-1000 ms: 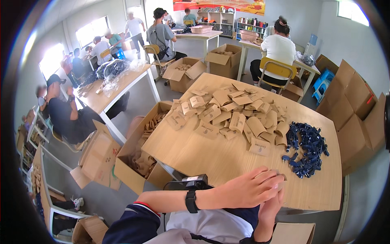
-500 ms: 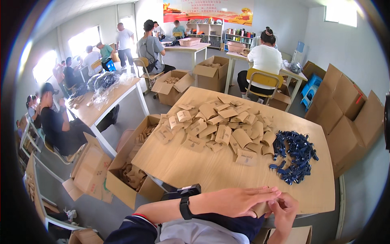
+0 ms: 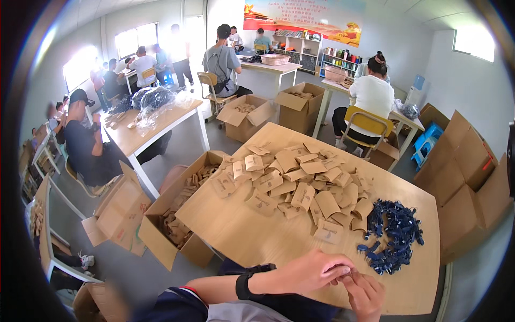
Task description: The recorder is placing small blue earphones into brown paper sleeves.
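Note:
My left hand [image 3: 316, 271] is curled, its fingertips meeting those of my right hand [image 3: 366, 294] over the table's near edge. Half a second ago a small brown cardboard pillow box showed between them; now the fingers hide nearly all of it. Both hands look closed around it. Just beyond lies a wide pile of brown cardboard pillow boxes [image 3: 303, 194], flattened or curved. To its right sits a heap of small dark blue items with cords and light metal-looking tips [image 3: 394, 233]. The heap is nearest my right hand.
The wooden table [image 3: 241, 231] carries both piles. An open carton [image 3: 201, 249] of brown pieces stands at its left, another empty-looking carton [image 3: 120, 214] beyond. Large cartons [image 3: 456, 177] line the right wall. Several people sit at other tables, one in a white shirt [image 3: 370, 96].
The view has swung left, so the room sits further right in it. My left hand has gone from flat over the box to curled, and my fingers now cover the box.

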Motion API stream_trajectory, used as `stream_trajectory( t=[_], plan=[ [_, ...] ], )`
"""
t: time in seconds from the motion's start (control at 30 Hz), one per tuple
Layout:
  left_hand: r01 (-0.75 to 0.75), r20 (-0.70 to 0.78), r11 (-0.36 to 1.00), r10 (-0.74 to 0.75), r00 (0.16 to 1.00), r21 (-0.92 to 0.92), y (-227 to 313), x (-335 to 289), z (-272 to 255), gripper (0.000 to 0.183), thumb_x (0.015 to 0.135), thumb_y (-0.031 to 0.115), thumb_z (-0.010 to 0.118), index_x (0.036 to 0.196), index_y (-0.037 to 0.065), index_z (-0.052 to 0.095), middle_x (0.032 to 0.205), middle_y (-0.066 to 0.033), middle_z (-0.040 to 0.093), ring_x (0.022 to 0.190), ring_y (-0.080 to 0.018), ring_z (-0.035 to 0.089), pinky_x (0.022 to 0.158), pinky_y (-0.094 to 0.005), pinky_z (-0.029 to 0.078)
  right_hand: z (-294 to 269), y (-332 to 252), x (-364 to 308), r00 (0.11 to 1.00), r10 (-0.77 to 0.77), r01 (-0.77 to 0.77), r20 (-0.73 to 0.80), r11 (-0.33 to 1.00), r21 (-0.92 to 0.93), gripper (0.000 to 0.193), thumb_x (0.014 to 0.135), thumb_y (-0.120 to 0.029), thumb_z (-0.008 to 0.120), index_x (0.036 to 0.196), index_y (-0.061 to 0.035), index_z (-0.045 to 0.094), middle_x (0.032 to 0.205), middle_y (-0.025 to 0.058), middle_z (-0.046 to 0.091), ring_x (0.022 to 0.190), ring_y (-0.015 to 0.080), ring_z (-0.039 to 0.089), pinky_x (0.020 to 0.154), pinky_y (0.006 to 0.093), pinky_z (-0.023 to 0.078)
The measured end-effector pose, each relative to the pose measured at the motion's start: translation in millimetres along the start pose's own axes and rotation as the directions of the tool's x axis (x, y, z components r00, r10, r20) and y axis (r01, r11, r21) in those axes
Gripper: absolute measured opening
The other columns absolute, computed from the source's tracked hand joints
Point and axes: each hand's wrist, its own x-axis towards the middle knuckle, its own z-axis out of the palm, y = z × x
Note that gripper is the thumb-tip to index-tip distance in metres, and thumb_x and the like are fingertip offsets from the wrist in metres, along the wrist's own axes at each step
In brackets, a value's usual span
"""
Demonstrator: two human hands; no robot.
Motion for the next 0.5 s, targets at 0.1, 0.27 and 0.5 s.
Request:
stream_trajectory(
  t=[0.1, 0.27, 0.5],
  plan=[
    [0.004, -0.197, 0.999, -0.011, 0.980, -0.040, -18, 1, 9, 0.018, 0.098, 0.014, 0.056, 0.113, 0.005, 0.064, 0.084, -0.0078, 0.072, 0.074, -0.0138, 0.071, 0.065, -0.0255, 0.054, 13, 5, 16, 0.986, 0.157, -0.150, -0.055, 0.983, 0.109, 0.018, 0.085, 0.000, 0.069, 0.103, 0.0027, 0.067, 0.092, 0.0183, 0.067, 0.078, 0.0308, 0.066, 0.067, 0.0338, 0.053],
    [-0.132, -0.437, 0.981, 0.183, 0.880, 0.144, -11, -6, 26, 0.021, 0.092, 0.006, 0.063, 0.113, 0.004, 0.066, 0.086, -0.0082, 0.072, 0.074, -0.0156, 0.071, 0.064, -0.0250, 0.054, 40, -24, 16, 0.848, 0.498, -0.462, -0.182, 0.862, 0.208, 0.021, 0.086, -0.006, 0.070, 0.104, 0.0041, 0.065, 0.088, 0.0147, 0.065, 0.070, 0.0280, 0.062, 0.064, 0.0292, 0.050],
    [-0.307, -0.560, 0.901, 0.431, 0.708, 0.305, -1, -31, 23, 0.035, 0.083, -0.001, 0.070, 0.118, 0.002, 0.065, 0.089, -0.0105, 0.073, 0.070, -0.0221, 0.072, 0.060, -0.0270, 0.056, 67, -46, 9, 0.740, 0.526, -0.287, -0.419, 0.811, 0.510, 0.011, 0.092, -0.005, 0.063, 0.096, 0.0034, 0.057, 0.068, 0.0123, 0.059, 0.053, 0.0132, 0.055, 0.046, 0.0237, 0.041]
  ],
)
